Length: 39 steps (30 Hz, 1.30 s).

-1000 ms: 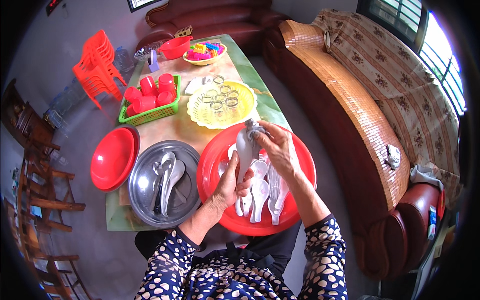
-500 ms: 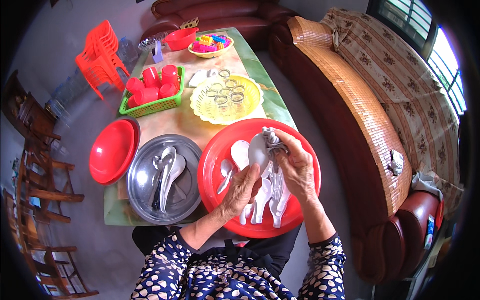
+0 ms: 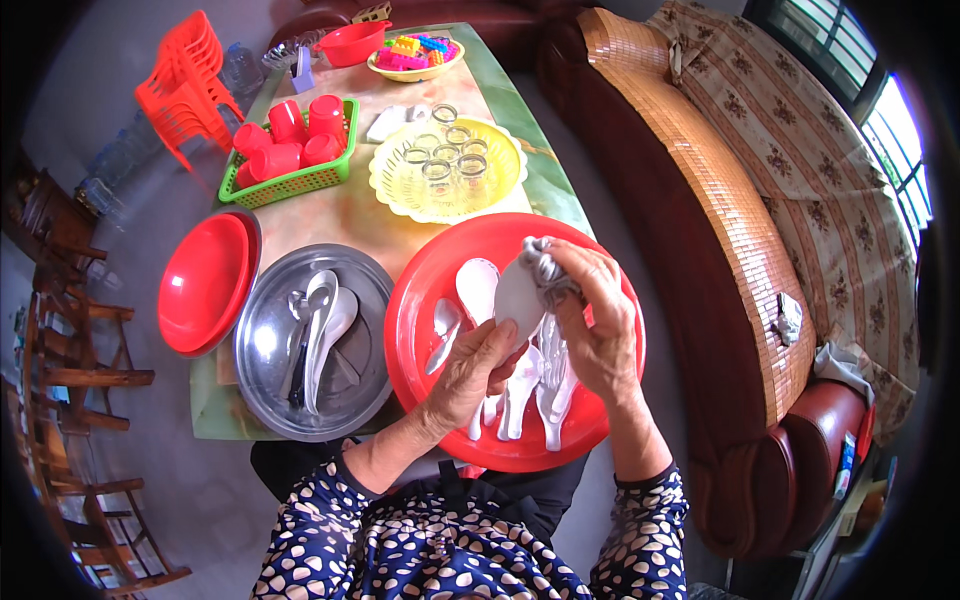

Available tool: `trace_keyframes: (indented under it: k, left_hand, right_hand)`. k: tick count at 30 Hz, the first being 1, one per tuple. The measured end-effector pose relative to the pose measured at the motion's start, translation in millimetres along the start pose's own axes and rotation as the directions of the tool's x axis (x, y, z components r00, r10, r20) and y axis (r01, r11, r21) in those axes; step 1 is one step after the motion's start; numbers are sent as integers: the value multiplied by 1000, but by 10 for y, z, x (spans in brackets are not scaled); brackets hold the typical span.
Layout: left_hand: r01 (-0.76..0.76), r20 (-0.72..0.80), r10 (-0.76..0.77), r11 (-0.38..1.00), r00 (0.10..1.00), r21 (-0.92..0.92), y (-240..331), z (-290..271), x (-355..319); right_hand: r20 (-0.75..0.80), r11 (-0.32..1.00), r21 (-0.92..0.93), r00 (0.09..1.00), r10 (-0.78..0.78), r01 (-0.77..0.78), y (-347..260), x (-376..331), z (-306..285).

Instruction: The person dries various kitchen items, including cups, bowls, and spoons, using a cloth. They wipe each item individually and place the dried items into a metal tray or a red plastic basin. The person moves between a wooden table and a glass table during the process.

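Over a large red basin, my left hand is closed around a white serving spoon with a broad, rounded bowl. A crumpled grey cloth is gripped in my right hand and pressed against the spoon's upper right edge. Below them in the basin lie several white spoons, a wide white scoop and a small metal spoon. To the left, a grey basin holds a metal ladle, a white ladle and other utensils.
Stacked red bowls rest at the table's left edge. Farther back are a green basket of red cups, a yellow tray with several glasses, toy blocks in a bowl and a red basin. A long sofa runs along the right.
The whole view has shifted, so the table things sit slightly higher and farther left. The cloth and my right hand have moved a little on the spoon; both hands keep their holds.
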<state>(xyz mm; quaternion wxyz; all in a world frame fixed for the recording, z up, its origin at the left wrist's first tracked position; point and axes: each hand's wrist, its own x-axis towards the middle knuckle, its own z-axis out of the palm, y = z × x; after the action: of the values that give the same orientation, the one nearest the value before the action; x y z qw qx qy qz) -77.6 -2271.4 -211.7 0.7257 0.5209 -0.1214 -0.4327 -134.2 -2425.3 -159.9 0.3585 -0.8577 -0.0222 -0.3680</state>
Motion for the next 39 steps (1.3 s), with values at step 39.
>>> trace_keyframes:
  k: [39]
  left_hand:
    - [-201,-6,246,778,969,-596,-112,-133,295]
  right_hand:
    - [64,967,181,984,167,-176,8,-314,431]
